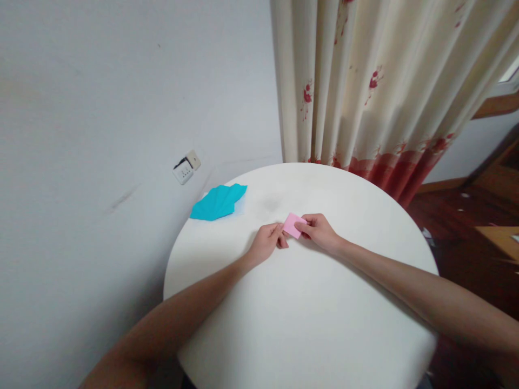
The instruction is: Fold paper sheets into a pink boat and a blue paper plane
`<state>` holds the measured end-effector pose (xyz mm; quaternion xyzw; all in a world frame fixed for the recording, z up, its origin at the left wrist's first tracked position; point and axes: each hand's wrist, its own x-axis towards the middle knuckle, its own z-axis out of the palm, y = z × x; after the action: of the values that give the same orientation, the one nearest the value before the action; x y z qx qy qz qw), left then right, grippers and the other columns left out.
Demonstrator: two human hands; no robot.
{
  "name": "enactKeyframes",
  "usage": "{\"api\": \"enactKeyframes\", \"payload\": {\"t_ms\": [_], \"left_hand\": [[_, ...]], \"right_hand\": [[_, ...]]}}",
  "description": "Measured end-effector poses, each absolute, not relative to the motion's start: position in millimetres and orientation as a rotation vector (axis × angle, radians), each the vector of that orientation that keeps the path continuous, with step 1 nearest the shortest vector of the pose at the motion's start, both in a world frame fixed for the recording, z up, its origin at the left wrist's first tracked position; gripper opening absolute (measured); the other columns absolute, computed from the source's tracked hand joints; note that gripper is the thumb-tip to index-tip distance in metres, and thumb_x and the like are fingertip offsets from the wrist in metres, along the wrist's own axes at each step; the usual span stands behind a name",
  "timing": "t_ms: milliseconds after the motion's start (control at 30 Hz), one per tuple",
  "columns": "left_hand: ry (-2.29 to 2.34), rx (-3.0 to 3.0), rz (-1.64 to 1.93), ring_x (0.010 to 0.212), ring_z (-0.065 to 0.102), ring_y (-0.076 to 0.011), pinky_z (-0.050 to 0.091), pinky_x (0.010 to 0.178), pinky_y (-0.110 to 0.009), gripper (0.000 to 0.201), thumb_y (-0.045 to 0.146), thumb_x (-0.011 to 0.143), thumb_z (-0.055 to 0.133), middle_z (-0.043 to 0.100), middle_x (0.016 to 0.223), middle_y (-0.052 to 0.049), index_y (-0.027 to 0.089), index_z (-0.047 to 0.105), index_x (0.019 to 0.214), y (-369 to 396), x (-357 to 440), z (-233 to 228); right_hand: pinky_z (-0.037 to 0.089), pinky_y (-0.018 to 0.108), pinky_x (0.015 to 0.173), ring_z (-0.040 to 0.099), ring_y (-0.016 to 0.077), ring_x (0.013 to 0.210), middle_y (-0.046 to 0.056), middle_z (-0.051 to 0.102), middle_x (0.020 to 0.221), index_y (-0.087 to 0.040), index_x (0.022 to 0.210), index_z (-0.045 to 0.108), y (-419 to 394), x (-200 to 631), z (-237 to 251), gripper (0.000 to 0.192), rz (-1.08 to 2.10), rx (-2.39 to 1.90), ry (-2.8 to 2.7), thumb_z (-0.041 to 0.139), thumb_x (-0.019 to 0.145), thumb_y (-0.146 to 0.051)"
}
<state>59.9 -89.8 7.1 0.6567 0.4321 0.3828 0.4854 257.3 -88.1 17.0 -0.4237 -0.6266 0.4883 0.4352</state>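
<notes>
A small pink square of folded paper (292, 224) is held just above the white table, between my two hands. My left hand (267, 240) pinches its left corner with thumb and fingers, the lower fingers curled beneath. On the other side, my right hand (318, 231) grips the right edge, its thumb lying on top of the paper. How many layers the paper has cannot be made out. A bright blue sheet of creased paper (219, 202) lies at the table's far left edge, apart from both hands.
The round white table (308, 313) stands against a pale wall (121, 81) with a wall socket (183, 173) at the left. A cream and red curtain (365, 81) hangs behind the table. A wooden piece of furniture (498, 240) is at the right, over a dark floor.
</notes>
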Motion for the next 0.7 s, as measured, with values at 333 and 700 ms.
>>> {"api": "enactKeyframes", "payload": {"t_ms": [333,700], "left_hand": [[0.937,1.503,0.951,0.059,0.057,-0.0091,0.045,0.055,-0.019,0.061,0.044,0.075,0.08,0.057,0.071,0.006,0.017,0.057,0.124,-89.7,60.9,12.4],[0.91,1.539,0.785,0.057,0.058,-0.0103,0.046,0.056,-0.021,0.046,0.057,0.076,0.076,0.063,0.065,-0.001,0.012,0.067,0.078,-92.8,58.4,21.4]], "right_hand": [[0.02,0.025,0.048,0.03,0.0086,0.052,-0.006,0.038,0.054,-0.019,0.059,0.049,-90.4,255.7,9.0,0.034,1.204,-1.014,-1.737,0.062,0.079,-0.043],[0.025,0.025,0.051,0.036,0.0096,0.055,-0.005,0.046,0.059,-0.017,0.065,0.054,-89.0,255.6,4.3,0.037,1.171,-0.992,-1.645,0.068,0.078,-0.049]]}}
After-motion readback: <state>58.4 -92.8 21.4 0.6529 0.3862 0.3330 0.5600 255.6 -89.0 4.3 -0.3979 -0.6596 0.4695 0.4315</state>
